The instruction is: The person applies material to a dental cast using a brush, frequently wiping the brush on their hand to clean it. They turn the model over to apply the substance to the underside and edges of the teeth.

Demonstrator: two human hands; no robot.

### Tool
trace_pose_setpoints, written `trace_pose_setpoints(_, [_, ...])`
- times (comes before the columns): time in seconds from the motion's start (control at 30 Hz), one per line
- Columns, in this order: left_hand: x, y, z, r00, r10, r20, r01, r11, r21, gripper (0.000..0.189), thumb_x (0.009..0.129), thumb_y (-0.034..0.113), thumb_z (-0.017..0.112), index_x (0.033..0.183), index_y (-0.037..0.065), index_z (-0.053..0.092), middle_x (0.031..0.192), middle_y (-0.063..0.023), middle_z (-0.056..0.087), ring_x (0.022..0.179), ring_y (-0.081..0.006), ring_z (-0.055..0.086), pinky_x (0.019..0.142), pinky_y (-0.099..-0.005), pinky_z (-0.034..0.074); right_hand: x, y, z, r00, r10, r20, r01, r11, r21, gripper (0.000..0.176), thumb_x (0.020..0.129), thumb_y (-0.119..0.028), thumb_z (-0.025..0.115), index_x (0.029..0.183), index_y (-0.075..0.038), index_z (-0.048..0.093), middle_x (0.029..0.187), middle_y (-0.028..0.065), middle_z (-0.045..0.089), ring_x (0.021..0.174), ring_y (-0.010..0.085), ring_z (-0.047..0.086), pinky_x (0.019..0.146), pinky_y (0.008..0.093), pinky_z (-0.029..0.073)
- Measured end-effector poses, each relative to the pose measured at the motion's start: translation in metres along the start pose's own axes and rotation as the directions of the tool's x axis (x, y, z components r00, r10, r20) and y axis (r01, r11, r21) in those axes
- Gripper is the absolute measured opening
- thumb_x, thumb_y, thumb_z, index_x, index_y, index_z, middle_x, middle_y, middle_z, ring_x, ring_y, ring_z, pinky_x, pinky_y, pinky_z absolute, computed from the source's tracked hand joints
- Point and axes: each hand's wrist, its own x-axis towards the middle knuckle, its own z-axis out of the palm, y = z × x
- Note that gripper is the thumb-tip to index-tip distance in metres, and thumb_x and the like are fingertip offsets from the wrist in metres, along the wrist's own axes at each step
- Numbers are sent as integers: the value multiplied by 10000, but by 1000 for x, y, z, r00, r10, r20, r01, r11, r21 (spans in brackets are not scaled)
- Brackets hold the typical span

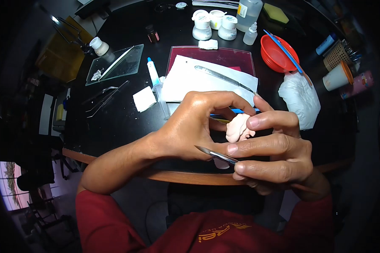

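Note:
My left hand [190, 122] curls its fingers and thumb around a small pale pink moulded piece [237, 127] with a lumpy, ridged surface. Fingertips of my right hand [283, 147] also press on that piece from the right. Between the lower fingers of my right hand sits a fine brush [217, 155], its dark pointed bristles aimed left and its wooden handle coming out behind the hand. Under the left thumb a pale pink patch [221, 163] shows; I cannot make out what it belongs to. The hands hide part of the piece.
Beyond the hands lies a white paper pad [181, 80] with a metal spatula [217, 76] on it. A syringe [159, 95], glass slab [131, 63], tweezers [107, 101], white jars [202, 31], red bowl [274, 63] and crumpled white bag [299, 99] stand around on the black table.

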Motion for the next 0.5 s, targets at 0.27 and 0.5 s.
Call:
trace_pose_setpoints(0.27, [-3,-5,9,1000,-15,0,15,999,47,570,730,133,914,1209,-56,670,1114,-147,716,1018,-226,724,851,-352,609,2,7,10,984,-173,-51,167,980,-108,234,795,-198,827,1025,-156,831,986,-5,773,994,179,647,847,345,529])
trace_pose_setpoints(0.5, [-3,-3,4,995,25,92,-33,996,81,602,729,123,918,1239,-60,658,1117,-154,701,1055,-241,716,920,-400,633,0,15,16,986,-160,-41,152,975,-161,227,803,-229,844,1013,-144,832,906,-47,750,924,155,634,757,314,444])
